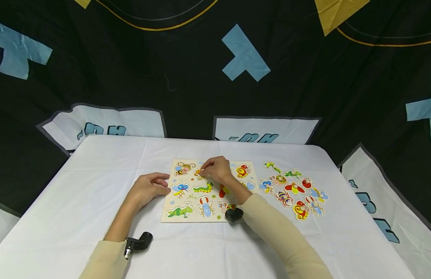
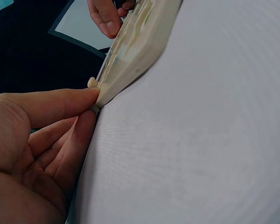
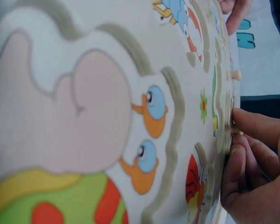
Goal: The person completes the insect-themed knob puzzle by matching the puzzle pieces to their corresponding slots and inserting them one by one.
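Note:
A wooden peg puzzle board with colourful insect pictures lies flat on the table. My left hand is at its left side, thumb and index fingertips touching the edge. The left wrist view shows those fingertips close together at the board's corner, near a small wooden knob. Over the board's upper middle, my right hand pinches an orange-yellow striped puzzle piece by its knob. The right wrist view shows thumb and fingers round it, low over the board. The hand and forearm hide several pictures.
Several loose insect pieces lie spread to the right of the board, some overlapping. A white cloth covers the table. Behind it hangs a black curtain with blue and yellow patches. Black wrist cameras sit on both forearms.

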